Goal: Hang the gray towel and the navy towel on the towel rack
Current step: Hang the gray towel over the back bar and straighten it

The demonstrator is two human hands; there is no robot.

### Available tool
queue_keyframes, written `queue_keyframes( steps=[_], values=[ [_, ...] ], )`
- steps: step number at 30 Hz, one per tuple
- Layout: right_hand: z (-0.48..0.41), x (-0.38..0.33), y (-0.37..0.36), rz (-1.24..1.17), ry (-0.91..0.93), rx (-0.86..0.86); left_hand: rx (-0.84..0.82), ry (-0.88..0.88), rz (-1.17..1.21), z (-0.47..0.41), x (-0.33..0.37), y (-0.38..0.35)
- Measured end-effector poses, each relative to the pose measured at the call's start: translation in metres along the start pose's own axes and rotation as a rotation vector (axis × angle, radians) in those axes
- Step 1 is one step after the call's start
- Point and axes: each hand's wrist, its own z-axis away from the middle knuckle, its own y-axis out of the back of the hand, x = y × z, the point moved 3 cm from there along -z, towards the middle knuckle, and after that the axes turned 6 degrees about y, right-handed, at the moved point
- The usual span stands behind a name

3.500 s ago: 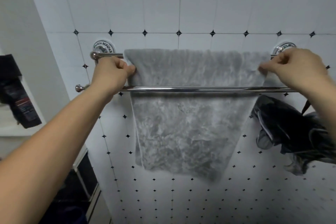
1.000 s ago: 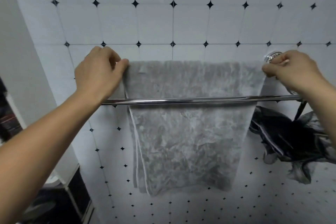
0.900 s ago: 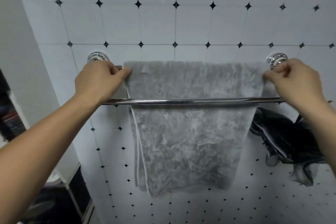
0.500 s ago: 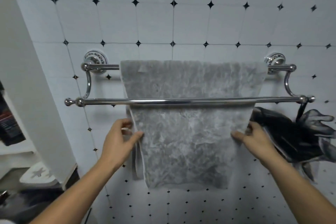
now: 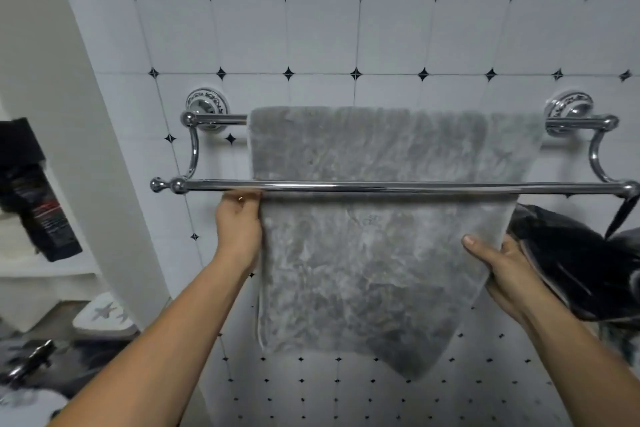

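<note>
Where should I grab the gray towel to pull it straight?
Grab the gray towel by its two hanging side edges, just below the front bar, coming in from each side. It hangs from the back bar behind the front one, so those edges are free. The left hand and right hand hold there already. The bottom hem slants, so pulling evenly probably helps.

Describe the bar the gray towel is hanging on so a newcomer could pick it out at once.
On the white tiled wall sits a chrome double towel rack with two horizontal bars. The gray towel is draped over the upper rear bar, nearest the wall, between the round patterned mounts. The lower front bar is bare and crosses in front of the towel.
</note>
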Motion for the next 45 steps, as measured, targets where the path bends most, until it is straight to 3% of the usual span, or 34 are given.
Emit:
queue_keyframes(
  steps=[5,8,10,14,16,21,25,27,30,32,34,40,45],
  values=[
    [0.013,0.044,0.001,0.266,-0.182,-0.144,-0.247,0.046,-0.235,0.048,-0.056,0.014],
    [0.031,0.093,0.009,0.453,-0.345,-0.213,-0.271,0.232,-0.437,0.069,-0.108,0.029],
    [0.038,0.115,0.022,0.598,-0.359,-0.174,-0.26,0.333,-0.519,0.071,-0.132,0.043],
    [0.027,0.118,0.041,0.505,-0.254,-0.077,-0.208,0.307,-0.593,0.048,-0.14,0.059],
    [0.021,0.117,0.04,0.457,-0.252,-0.024,-0.194,0.331,-0.519,0.042,-0.142,0.057],
    [0.05,0.166,0.031,0.572,-0.58,-0.217,-0.336,0.507,-0.468,0.068,-0.179,0.071],
    [0.073,0.192,0.035,0.574,-0.718,-0.155,-0.299,0.552,-0.523,0.074,-0.197,0.092],
    [0.074,0.195,0.042,0.456,-0.788,-0.06,-0.26,0.588,-0.523,0.068,-0.2,0.097],
    [0.079,0.203,0.045,-0.043,-0.931,0.115,-0.254,0.655,-0.495,0.063,-0.205,0.098],
    [0.08,0.205,0.041,-0.372,-0.892,0.22,-0.255,0.669,-0.467,0.065,-0.209,0.095],
    [0.076,0.203,0.036,-0.552,-0.792,0.291,-0.247,0.66,-0.446,0.067,-0.213,0.093],
    [0.064,0.204,0.038,-0.693,-0.667,0.4,-0.186,0.665,-0.362,0.065,-0.219,0.096],
    [0.072,0.208,0.073,-0.734,-0.581,0.594,-0.27,0.645,-0.402,0.074,-0.223,0.093]
  ],
)
